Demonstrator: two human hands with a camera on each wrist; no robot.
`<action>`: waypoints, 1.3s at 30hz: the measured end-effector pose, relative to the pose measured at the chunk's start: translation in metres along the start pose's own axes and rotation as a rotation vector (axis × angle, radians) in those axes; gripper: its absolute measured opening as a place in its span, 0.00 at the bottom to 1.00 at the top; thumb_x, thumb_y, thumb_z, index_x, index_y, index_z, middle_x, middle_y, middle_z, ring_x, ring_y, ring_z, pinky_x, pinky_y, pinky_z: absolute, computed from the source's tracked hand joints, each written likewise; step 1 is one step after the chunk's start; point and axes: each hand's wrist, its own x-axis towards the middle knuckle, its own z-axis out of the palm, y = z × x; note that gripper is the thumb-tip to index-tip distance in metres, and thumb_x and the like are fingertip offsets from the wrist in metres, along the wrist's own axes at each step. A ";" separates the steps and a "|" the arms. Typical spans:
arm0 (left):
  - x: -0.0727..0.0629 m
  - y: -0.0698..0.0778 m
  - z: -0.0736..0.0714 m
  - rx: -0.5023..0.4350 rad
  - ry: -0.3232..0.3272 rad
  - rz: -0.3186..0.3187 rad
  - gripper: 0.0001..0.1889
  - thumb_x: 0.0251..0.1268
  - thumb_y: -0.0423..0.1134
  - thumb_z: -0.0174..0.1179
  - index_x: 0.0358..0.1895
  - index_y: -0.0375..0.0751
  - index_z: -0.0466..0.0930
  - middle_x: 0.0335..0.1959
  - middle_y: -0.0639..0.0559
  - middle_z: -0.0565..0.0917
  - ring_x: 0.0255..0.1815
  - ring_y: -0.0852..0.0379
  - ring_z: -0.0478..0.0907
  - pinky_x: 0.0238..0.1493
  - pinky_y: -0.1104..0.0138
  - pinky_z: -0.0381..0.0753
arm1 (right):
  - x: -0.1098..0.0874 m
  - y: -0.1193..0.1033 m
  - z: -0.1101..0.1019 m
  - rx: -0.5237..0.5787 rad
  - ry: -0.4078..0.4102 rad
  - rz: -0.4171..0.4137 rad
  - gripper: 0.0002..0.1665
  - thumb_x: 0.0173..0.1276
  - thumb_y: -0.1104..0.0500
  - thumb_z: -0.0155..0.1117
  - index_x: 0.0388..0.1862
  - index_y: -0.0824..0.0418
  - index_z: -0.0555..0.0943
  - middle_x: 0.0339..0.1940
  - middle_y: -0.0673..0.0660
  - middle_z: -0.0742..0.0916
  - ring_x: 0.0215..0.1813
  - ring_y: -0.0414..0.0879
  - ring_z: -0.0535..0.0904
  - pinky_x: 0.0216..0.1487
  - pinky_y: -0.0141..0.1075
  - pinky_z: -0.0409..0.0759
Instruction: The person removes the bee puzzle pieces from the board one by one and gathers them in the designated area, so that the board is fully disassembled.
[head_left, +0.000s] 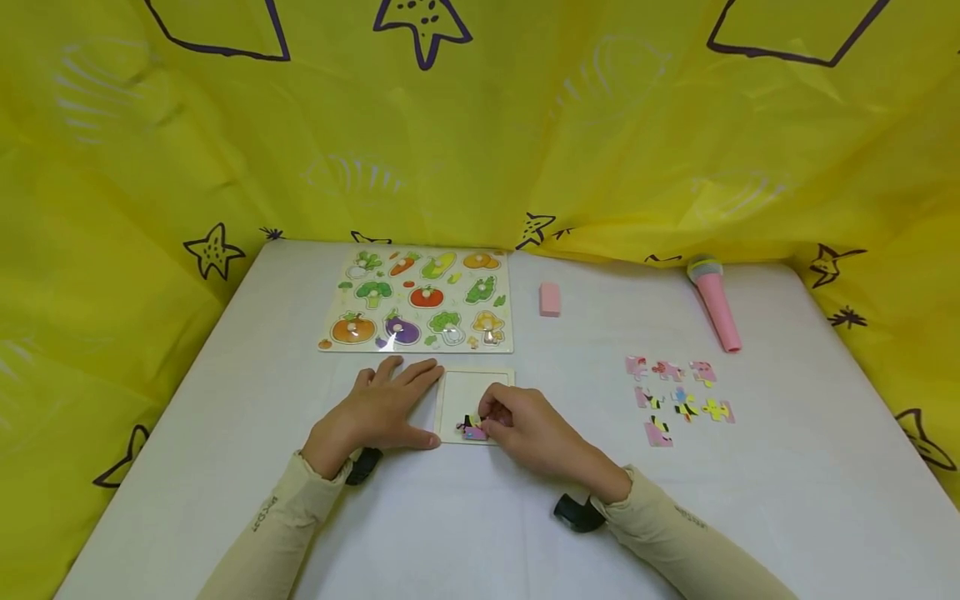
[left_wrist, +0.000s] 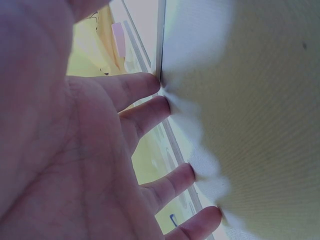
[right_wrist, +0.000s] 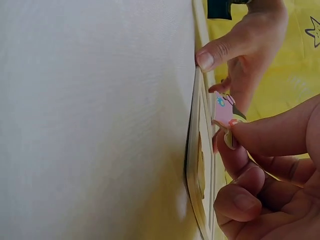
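A small square puzzle tray (head_left: pixel 459 385) with a raised pale wooden rim lies in front of the person. My left hand (head_left: pixel 382 410) rests at its left side, fingers spread, with the thumb at the near left corner and the index fingertip at the far left one. In the left wrist view the fingers (left_wrist: pixel 137 90) are nearly straight. My right hand (head_left: pixel 534 429) pinches a pink, yellow and black jigsaw piece (right_wrist: pixel 223 107) between thumb and index finger. The piece (head_left: pixel 472 432) is over the tray's near part, tilted up in the right wrist view.
Several loose jigsaw pieces (head_left: pixel 686 408) lie to the right. Behind the tray is a vegetable peg-puzzle board (head_left: pixel 408 348). A pink block (head_left: pixel 550 299) and a pink toy microphone (head_left: pixel 717 308) stand farther back on the white-covered table (head_left: pixel 585 333). A yellow patterned curtain (head_left: pixel 495 150) surrounds the table.
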 end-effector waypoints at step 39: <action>0.000 -0.002 0.001 0.002 -0.010 0.010 0.53 0.64 0.59 0.76 0.86 0.44 0.59 0.86 0.47 0.59 0.84 0.29 0.48 0.73 0.33 0.55 | -0.078 0.037 -0.058 -0.022 0.272 0.175 0.10 0.73 0.72 0.68 0.42 0.57 0.83 0.33 0.47 0.84 0.36 0.43 0.77 0.39 0.32 0.77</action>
